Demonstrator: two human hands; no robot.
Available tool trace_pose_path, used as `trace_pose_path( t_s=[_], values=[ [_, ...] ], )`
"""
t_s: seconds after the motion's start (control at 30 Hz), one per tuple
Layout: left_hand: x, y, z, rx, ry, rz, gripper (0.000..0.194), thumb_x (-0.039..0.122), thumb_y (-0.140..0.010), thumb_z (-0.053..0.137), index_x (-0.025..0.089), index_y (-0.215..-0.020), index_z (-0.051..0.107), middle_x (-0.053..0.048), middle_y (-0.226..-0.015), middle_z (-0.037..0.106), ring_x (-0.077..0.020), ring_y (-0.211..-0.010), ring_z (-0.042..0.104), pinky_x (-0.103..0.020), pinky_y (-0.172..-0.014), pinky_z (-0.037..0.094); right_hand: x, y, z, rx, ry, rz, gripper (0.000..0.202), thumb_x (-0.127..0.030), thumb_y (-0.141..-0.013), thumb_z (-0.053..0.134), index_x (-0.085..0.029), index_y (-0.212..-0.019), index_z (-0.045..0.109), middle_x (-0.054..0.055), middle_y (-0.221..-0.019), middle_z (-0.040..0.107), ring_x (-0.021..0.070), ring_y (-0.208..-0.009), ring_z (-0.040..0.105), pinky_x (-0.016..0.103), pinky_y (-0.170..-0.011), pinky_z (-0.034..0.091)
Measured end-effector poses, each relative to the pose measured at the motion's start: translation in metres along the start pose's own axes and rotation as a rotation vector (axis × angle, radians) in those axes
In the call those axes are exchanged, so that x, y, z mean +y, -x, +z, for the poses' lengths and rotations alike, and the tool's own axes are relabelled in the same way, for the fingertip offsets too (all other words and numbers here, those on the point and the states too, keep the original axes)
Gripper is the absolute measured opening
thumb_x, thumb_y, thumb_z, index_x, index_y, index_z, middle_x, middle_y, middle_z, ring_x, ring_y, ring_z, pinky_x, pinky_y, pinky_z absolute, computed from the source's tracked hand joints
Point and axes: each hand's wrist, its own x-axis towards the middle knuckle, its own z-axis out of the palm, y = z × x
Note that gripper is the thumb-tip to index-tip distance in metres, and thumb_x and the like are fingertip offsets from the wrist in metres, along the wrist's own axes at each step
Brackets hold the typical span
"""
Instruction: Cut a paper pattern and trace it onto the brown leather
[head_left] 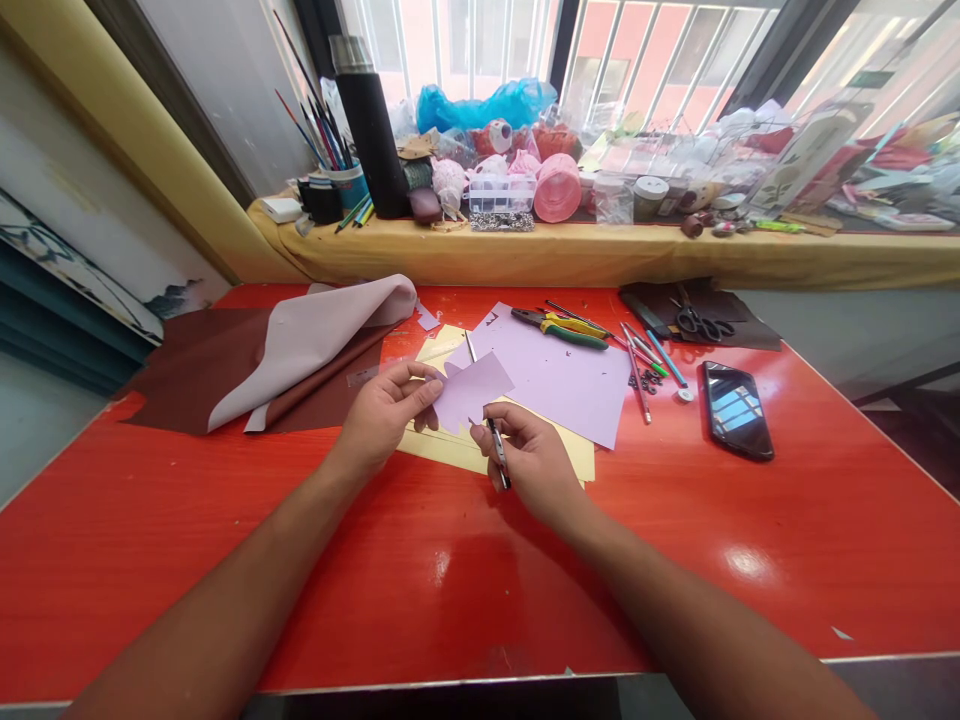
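Note:
My left hand (394, 408) pinches a small piece of lilac paper (480, 385) by its left edge, its lower border cut unevenly. Close to that lower border, my right hand (525, 455) is closed around a slim black-and-silver tool (498, 455). Its tip is too small to make out, so I cannot tell its exact kind. Beneath both hands lie a large lilac sheet (577, 380) and pale yellow sheets (457, 452). Pliers (562, 327) with yellow and green handles rest on the lilac sheet.
Brown sheet material (202, 365) lies folded over at left. On the right are pencils (664, 355), scissors (697, 318) on a dark piece, and a phone (737, 410). A black flask (371, 140) and a compartment box (501, 203) stand on the cluttered sill behind.

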Motion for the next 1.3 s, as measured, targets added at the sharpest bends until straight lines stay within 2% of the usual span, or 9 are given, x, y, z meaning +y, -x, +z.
trace_pose_path(
  t_s=[0.27, 0.57, 0.9, 1.17, 1.3],
  values=[
    [0.0008, 0.0003, 0.0001, -0.037, -0.054, 0.001, 0.038, 0.054, -0.083, 0.088, 0.021, -0.095, 0.072, 0.001, -0.061, 0.067, -0.0139, -0.054, 0.056, -0.027, -0.057, 0.044, -0.0016, 0.0008, -0.0002, -0.009, 0.011, -0.011, 0.040, -0.059, -0.081, 0.084, -0.024, -0.087, 0.066, -0.007, -0.070, 0.050, 0.0099, -0.043, 0.050, 0.028, -0.043, 0.039],
    [-0.0032, -0.0015, -0.0019, -0.041, -0.050, 0.010, 0.035, 0.052, -0.085, 0.087, 0.022, -0.097, 0.072, 0.002, -0.062, 0.067, -0.0133, -0.055, 0.057, -0.026, -0.057, 0.044, -0.0026, 0.0000, -0.0014, -0.008, -0.020, -0.011, 0.035, -0.053, -0.081, 0.083, -0.023, -0.084, 0.066, -0.007, -0.067, 0.050, 0.0094, -0.042, 0.050, 0.026, -0.042, 0.036],
    [0.0040, 0.0000, 0.0041, 0.014, -0.011, 0.021, 0.043, 0.056, -0.077, 0.092, 0.020, -0.090, 0.071, 0.002, -0.063, 0.066, -0.0137, -0.055, 0.060, -0.026, -0.053, 0.045, 0.0020, -0.0014, -0.0005, -0.020, 0.007, 0.014, 0.032, -0.052, -0.082, 0.080, -0.023, -0.085, 0.068, -0.008, -0.062, 0.049, 0.0092, -0.040, 0.046, 0.025, -0.040, 0.033],
    [0.0018, -0.0007, 0.0028, 0.029, 0.063, 0.007, 0.043, 0.053, -0.075, 0.094, 0.019, -0.089, 0.072, 0.002, -0.065, 0.067, -0.0121, -0.053, 0.059, -0.024, -0.051, 0.044, 0.0053, -0.0036, -0.0019, -0.021, 0.040, 0.032, 0.028, -0.049, -0.083, 0.078, -0.022, -0.086, 0.070, -0.010, -0.059, 0.046, 0.0095, -0.040, 0.047, 0.024, -0.042, 0.033],
    [0.0035, -0.0035, -0.0016, 0.096, 0.123, 0.013, 0.043, 0.051, -0.073, 0.096, 0.019, -0.091, 0.072, 0.002, -0.064, 0.067, -0.0111, -0.052, 0.058, -0.023, -0.051, 0.043, 0.0066, -0.0049, -0.0027, -0.036, 0.053, 0.048, 0.027, -0.047, -0.084, 0.077, -0.022, -0.089, 0.072, -0.010, -0.060, 0.045, 0.0095, -0.040, 0.048, 0.024, -0.042, 0.033]
  ],
)
